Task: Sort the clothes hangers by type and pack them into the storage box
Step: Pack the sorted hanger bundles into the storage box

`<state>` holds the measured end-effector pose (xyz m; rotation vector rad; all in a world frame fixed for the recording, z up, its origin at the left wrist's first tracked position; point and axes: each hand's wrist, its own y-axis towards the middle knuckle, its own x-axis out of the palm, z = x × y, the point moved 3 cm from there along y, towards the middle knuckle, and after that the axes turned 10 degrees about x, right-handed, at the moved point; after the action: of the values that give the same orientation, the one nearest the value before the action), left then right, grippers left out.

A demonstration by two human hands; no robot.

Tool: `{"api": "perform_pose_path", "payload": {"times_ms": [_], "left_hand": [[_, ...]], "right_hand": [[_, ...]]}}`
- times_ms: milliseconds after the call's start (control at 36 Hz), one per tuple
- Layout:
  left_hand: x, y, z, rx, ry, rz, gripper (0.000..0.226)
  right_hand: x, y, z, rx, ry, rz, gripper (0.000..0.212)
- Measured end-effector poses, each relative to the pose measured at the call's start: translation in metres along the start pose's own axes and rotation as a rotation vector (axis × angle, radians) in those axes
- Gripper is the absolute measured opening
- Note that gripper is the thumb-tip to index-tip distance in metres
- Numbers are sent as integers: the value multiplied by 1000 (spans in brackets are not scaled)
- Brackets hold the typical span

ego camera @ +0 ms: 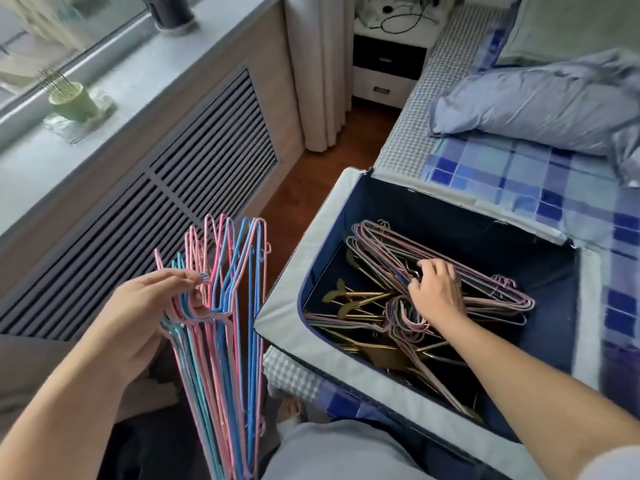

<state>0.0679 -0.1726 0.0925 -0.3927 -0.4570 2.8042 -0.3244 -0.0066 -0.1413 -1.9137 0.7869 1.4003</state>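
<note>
Evidently the left hand [145, 317] keeps one type apart: its curled fingers [180, 282] grip a thick bundle of thin pink and blue coated wire hangers [221, 306] at the gathered hooks, so the long bodies hang together, held clear of the box to its left. The open navy fabric storage box with pale grey rim [287, 306] sits on the blue checked bed [519, 174], close by the person, probably so both hands reach it easily. Inside lie a loose stack of muted pink and lilac wire hangers [398, 251] across the top and gold-coloured metal hangers [349, 296] beneath. The right hand [438, 294] reaches into the box, fingers bent down among the pastel hangers; whether they actually pinch one I cannot tell, since the fingertips are lost among the wires.

How many hangers the box holds is hard to judge, as the tangle hides the bottom. The bundle's lower ends run off the frame's lower edge, and the box's near corner is covered by the person's grey clothing [329, 452].
</note>
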Motion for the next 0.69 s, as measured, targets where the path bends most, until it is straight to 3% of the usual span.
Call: {"api": "perform_pose_path", "payload": {"times_ms": [56, 139, 250, 556, 639, 694], "left_hand": [[0, 1, -1, 9, -3, -14, 16], [-3, 0, -3, 22, -24, -63, 16], [-9, 1, -7, 22, -22, -115, 16], [-25, 0, -18, 50, 57, -182, 19], [-26, -2, -22, 44, 61, -172, 18], [-27, -4, -25, 42, 58, -174, 20]], "right_hand": [[-1, -25, -9, -137, -57, 8, 34], [21, -59, -6, -286, -272, -189, 56], [30, -65, 2, -202, -322, -225, 79], [44, -63, -32, -629, -715, -270, 59], [51, -59, -37, -593, -867, -423, 47], [44, -59, -27, -576, -966, -419, 45]]}}
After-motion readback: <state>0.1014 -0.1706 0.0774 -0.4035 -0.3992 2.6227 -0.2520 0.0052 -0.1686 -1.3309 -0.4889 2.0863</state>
